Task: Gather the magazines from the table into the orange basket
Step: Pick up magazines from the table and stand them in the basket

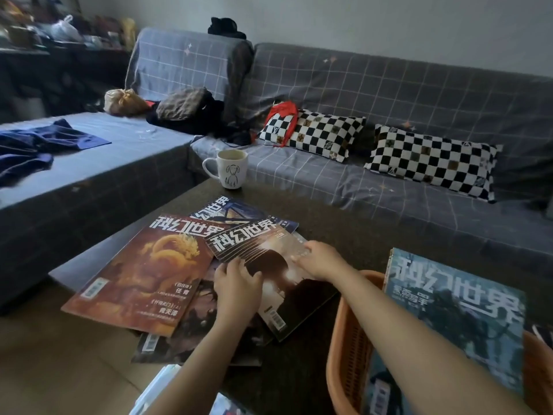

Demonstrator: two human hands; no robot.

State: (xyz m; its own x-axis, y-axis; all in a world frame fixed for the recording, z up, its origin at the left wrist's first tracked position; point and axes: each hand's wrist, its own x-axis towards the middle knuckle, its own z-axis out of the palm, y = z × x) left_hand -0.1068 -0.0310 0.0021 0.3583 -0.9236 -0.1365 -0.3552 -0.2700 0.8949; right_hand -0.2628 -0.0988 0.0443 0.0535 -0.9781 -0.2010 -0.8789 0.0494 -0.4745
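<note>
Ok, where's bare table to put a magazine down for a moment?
Bare table lies between the mug, the magazines and the sofa-side edge. A narrower strip runs between the magazines and the orange basket. The near-left corner is crowded.

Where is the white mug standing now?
The white mug stands at the table's far edge, left of centre in the head view, just beyond the spread magazines and before the sofa.
</note>
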